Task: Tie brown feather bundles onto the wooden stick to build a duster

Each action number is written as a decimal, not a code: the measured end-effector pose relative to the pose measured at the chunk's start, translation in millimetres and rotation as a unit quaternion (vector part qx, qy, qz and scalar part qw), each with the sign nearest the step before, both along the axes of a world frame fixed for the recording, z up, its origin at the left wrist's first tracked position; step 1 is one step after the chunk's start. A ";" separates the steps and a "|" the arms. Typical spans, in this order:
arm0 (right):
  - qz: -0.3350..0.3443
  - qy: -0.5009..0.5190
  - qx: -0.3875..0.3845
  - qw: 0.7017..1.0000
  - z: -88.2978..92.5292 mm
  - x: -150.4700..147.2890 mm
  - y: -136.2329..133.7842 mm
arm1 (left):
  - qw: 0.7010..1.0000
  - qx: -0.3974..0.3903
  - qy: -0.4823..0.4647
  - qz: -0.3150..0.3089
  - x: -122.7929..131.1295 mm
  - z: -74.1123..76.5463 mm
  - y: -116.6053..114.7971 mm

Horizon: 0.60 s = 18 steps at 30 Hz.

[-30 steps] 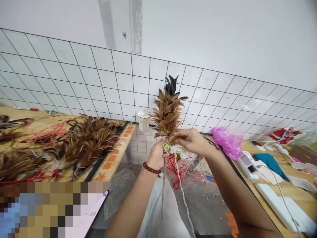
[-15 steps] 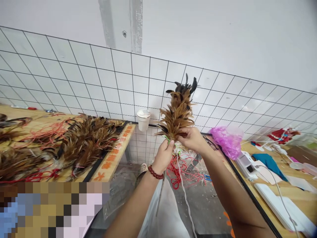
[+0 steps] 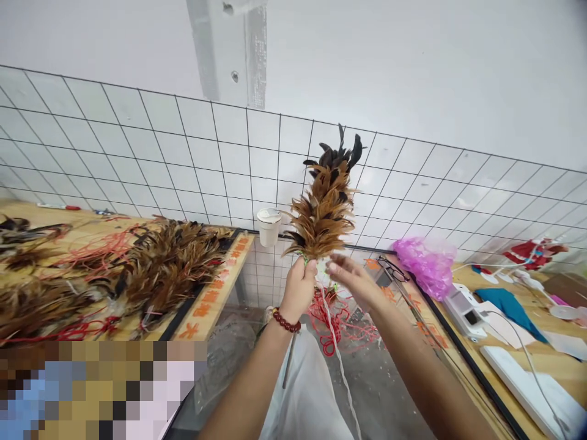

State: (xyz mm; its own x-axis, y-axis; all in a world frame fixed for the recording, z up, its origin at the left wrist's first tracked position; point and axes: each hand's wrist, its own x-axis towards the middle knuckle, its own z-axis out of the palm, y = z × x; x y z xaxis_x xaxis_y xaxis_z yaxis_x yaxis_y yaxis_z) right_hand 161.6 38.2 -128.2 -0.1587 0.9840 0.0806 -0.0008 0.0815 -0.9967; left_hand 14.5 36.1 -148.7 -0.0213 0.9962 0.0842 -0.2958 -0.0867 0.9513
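A feather duster [image 3: 323, 205], brown with black feathers at its tip, stands upright in front of me. My left hand [image 3: 298, 284] is closed round its stick just under the lowest feathers; the thin stick comes out below the wrist. A bit of bright green string shows at that hand's fingers. My right hand [image 3: 355, 278] is off the feathers, to the right of the stick, its fingers apart and slightly blurred. A white twisted cord [image 3: 338, 348] hangs down between my arms. Behind it lies a tangle of red string [image 3: 328, 318].
Feather bundles [image 3: 177, 256] with red strings cover the left table. A white lidded cup [image 3: 269, 227] hangs at the wire grid. On the right table are a pink plastic bag [image 3: 426, 266], glasses [image 3: 393, 269], a white power strip [image 3: 463, 310] and a teal cloth [image 3: 511, 311].
My right hand has let go of the lowest feathers and moved down and right, its fingers opening. My left hand keeps its hold on the duster. The view has tilted slightly upward.
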 end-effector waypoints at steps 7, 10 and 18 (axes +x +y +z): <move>0.057 -0.097 -0.025 0.993 -9.5 17.5 -24.5 | 0.981 0.076 0.165 0.071 -2.5 1.7 1.3; -0.009 -0.344 0.178 0.922 16.5 33.5 -26.1 | 0.973 0.086 0.209 0.051 0.5 -0.2 1.0; 0.078 -0.706 0.395 0.582 80.1 17.9 -21.4 | 0.894 0.128 0.423 -0.075 28.8 -7.6 -21.8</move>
